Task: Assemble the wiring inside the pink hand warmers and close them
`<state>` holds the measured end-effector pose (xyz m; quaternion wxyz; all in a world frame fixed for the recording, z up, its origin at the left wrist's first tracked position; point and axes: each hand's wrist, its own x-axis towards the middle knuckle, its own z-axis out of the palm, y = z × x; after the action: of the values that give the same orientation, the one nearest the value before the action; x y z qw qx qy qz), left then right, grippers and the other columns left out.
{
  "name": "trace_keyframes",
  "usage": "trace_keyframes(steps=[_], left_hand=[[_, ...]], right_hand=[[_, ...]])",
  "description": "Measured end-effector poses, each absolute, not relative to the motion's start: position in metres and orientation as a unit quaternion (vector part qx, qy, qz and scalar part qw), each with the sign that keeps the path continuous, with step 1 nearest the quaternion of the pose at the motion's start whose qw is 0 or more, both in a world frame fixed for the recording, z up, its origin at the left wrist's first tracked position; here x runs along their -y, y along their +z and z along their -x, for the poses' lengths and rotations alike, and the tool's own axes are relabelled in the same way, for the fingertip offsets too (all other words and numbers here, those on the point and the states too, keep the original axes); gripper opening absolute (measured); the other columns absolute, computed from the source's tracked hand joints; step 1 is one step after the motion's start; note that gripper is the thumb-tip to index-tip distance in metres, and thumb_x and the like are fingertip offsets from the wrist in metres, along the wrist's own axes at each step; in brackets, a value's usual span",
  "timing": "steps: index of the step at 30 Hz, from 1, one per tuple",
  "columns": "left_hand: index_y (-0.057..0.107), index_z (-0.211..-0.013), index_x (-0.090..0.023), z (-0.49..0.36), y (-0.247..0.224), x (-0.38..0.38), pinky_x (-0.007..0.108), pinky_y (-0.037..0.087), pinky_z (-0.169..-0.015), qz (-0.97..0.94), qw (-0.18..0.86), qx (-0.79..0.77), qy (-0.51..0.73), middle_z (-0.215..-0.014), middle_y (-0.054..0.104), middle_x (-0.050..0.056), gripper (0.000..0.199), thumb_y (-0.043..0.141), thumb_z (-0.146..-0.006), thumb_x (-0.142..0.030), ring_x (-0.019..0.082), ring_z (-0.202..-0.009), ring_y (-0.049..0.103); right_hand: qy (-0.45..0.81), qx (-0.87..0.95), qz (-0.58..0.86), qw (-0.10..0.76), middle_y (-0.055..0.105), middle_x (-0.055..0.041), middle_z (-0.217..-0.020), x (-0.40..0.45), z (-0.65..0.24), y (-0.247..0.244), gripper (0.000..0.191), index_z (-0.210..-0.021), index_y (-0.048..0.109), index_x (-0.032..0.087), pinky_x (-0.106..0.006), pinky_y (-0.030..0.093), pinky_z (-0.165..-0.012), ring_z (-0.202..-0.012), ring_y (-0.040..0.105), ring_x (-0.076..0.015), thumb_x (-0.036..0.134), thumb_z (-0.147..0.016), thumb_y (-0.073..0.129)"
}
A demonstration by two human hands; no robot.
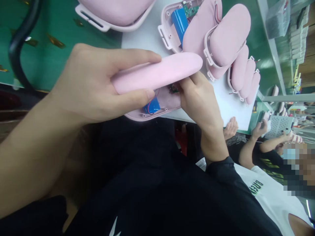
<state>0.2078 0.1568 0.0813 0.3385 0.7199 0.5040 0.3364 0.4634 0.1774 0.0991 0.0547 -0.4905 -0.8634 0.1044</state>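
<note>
Head view: left hand (91,85) clamps soft pink pad (157,73) over blue-celled shell (157,109).

left hand (95,82): clasps the pink pad (157,73)
right hand (199,101): fingers at the open pink case (159,109)
battery (151,106): blue, inside case
counter (36,49): green

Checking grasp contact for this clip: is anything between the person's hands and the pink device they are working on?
Nothing visible. The left hand grips the pink padded cover directly, and the right hand touches the open pink shell beside its blue battery.
</note>
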Motion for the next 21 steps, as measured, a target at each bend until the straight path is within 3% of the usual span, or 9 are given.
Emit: trace_keyframes(steps=[6,11,14,18,21], left_hand=[[0.074,-0.141,-0.026,-0.21,0.074,-0.156,0.035,0.058,-0.096,-0.73,0.31,-0.495,0.354,-0.116,0.078,-0.005,0.066,0.054,-0.092,-0.066,0.024,-0.104,0.074],[0.074,-0.141,-0.026,-0.208,0.072,-0.154,0.033,0.058,-0.094,-0.736,0.302,-0.485,0.364,-0.118,0.079,-0.005,0.062,0.054,-0.095,-0.063,0.022,-0.102,0.075],[0.073,-0.143,-0.025,-0.208,0.07,-0.155,0.033,0.059,-0.098,-0.743,0.299,-0.475,0.365,-0.123,0.078,-0.005,0.062,0.056,-0.096,-0.062,0.023,-0.107,0.075],[0.072,-0.144,-0.024,-0.209,0.067,-0.154,0.034,0.059,-0.102,-0.745,0.286,-0.476,0.369,-0.131,0.077,-0.002,0.064,0.056,-0.096,-0.062,0.025,-0.113,0.075],[0.072,-0.144,-0.023,-0.211,0.065,-0.153,0.033,0.059,-0.103,-0.747,0.278,-0.476,0.372,-0.133,0.076,-0.002,0.063,0.055,-0.097,-0.061,0.025,-0.114,0.075]], right_hand=[[0.1,0.873,0.476,0.05,0.067,-0.009,-0.118,-0.172,-0.461,0.102,0.033,-0.114,0.068,0.023,-0.052,0.06,-0.114,-0.12,0.067,-0.0305,0.016,-0.109,0.037],[0.121,0.857,0.491,0.099,0.061,-0.007,-0.114,-0.174,-0.466,0.091,0.026,-0.115,0.069,0.019,-0.05,0.059,-0.114,-0.13,0.066,-0.0346,0.029,-0.111,0.045],[0.084,0.866,0.483,0.101,0.063,-0.007,-0.11,-0.175,-0.467,0.089,0.023,-0.111,0.069,0.019,-0.049,0.061,-0.109,-0.118,0.069,-0.03,0.023,-0.11,0.046],[0.002,0.896,0.439,0.063,0.069,-0.0084,-0.105,-0.177,-0.467,0.091,0.027,-0.106,0.071,0.018,-0.042,0.066,-0.09,-0.096,0.071,-0.0244,0.012,-0.105,0.045],[-0.018,0.915,0.399,0.056,0.072,-0.0079,-0.104,-0.181,-0.468,0.094,0.029,-0.108,0.074,0.019,-0.04,0.065,-0.082,-0.094,0.071,-0.0252,0.011,-0.104,0.046]])
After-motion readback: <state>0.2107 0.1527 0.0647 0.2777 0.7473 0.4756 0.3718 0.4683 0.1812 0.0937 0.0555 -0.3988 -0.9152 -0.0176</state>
